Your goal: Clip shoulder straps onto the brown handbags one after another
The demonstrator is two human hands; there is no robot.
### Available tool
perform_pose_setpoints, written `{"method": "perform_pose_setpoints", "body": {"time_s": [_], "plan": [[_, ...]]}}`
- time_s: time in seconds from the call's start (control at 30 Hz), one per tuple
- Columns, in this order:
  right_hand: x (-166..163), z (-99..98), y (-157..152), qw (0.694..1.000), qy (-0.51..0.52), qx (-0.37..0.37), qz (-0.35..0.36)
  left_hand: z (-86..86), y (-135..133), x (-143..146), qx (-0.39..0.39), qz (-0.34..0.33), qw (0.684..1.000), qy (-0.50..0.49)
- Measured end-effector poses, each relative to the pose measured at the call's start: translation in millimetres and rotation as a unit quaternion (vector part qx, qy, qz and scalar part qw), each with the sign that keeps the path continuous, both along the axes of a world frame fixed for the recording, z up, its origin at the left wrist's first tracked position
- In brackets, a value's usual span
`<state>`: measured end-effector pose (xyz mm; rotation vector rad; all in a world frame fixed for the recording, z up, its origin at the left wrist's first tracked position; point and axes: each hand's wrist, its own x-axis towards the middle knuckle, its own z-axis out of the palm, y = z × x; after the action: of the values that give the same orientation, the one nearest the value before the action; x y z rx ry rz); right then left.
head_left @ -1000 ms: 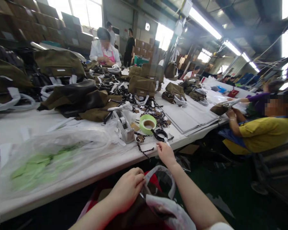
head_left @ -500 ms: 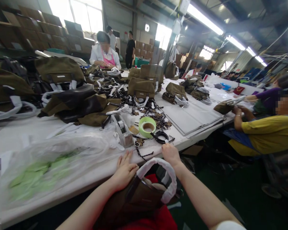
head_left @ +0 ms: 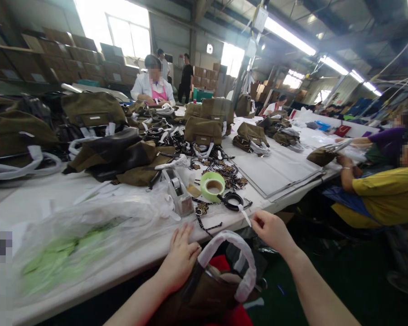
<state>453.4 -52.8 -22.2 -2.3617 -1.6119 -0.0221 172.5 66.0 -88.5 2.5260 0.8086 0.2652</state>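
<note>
Head view: an olive-brown handbag (head_left: 207,292) sits just below the near edge of the table (head_left: 63,188), between the person's forearms, its white-wrapped handle (head_left: 226,236) arching up toward that edge. The left hand (head_left: 182,256) lies palm down on the near edge, fingers loosely spread, thumb pointing at the left foot of the handle; whether the two touch, I cannot tell. The right hand (head_left: 270,228) is beyond the handle on the right, just off the same edge, fingers curled in, with thumb and forefinger pinching the free end of a white strip (head_left: 245,215). This strip runs back to a coiled black strap (head_left: 231,208) lying near the edge.

Left of the coil, a black chain with a patterned charm (head_left: 201,208) trails toward the near edge, between the two hands. Behind it stand a tape dispenser (head_left: 182,199) and a roll of green tape (head_left: 206,183). Clear plastic (head_left: 122,206) over green pieces (head_left: 61,249) covers the near left corner, and more olive bags (head_left: 204,131) crowd the table farther back.
</note>
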Motion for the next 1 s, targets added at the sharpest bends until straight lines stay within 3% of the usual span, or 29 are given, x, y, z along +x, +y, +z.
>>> {"method": "perform_pose_setpoints", "body": {"time_s": [0.1,0.2,0.3,0.4,0.5,0.67,0.8,0.87,0.93,1.0], "plan": [[-21.3,18.0,-8.7,0.989,0.11,0.004,0.095,13.3,-24.4,-8.4,0.069,-0.062,0.993,-0.069],[-41.8,27.5,-7.3,0.961,0.214,-0.066,0.163,27.1,-47.0,-11.5,0.094,-0.141,0.981,-0.09],[-53.3,31.0,-3.4,0.898,0.328,-0.172,0.238,35.6,-56.9,-10.3,0.087,-0.195,0.975,-0.065],[-57.8,35.2,-5.7,0.828,0.409,-0.259,0.283,39.1,-55.3,-10.0,0.083,-0.2,0.976,-0.015],[-56.1,40.8,-12.9,0.806,0.45,-0.281,0.262,40.0,-50.6,-12.1,0.065,-0.202,0.977,0.026],[-35.9,44.0,-16.8,0.846,0.396,-0.25,0.256,40.2,-49.1,-15.1,0.061,-0.19,0.979,0.044],[-17.2,50.5,-11.6,0.879,0.294,-0.258,0.273,38.4,-51.4,-14.2,0.069,-0.198,0.977,0.043],[-18.3,59.1,-10.4,0.912,0.214,-0.243,0.251,37.6,-52.2,-12.9,0.074,-0.2,0.976,0.043],[-31.2,68.7,-10.6,0.968,0.089,-0.154,0.177,37.9,-52.3,-10.9,0.073,-0.197,0.977,0.047],[-54.7,74.6,-11.1,0.994,-0.02,-0.003,0.105,39.1,-52.2,-8.5,0.069,-0.191,0.978,0.054]]}}
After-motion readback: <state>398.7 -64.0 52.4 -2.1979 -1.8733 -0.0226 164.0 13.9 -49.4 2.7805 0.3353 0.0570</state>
